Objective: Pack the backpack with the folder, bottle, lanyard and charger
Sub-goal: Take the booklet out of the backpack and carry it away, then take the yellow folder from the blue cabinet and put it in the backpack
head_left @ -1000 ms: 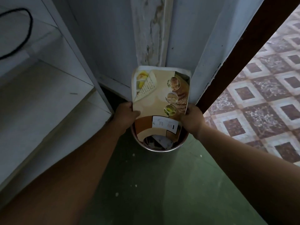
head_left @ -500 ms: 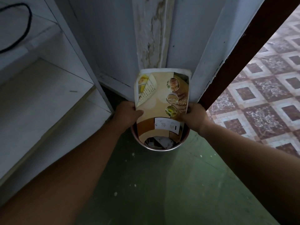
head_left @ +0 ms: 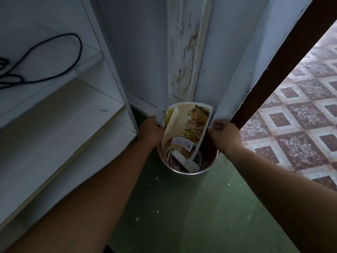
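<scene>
The folder (head_left: 186,123), printed with food pictures, stands tilted in a round metal-rimmed bin (head_left: 188,172) on the green floor (head_left: 182,216), in the corner beside a white shelf unit (head_left: 73,128). The left hand (head_left: 151,130) grips its left edge and the right hand (head_left: 223,132), fingers curled, pinches its right edge. A white power strip (head_left: 184,159) with coiled cord lies in the bin under the folder. A black cable (head_left: 54,57) lies on the upper shelf.

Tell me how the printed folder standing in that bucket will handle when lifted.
Likely floppy: the folder bows into a curve between the left hand and right hand at its edges. Probably light, being a thin sheet. Its lower end sits among white cables in the bucket, so it may snag coming out.
</scene>
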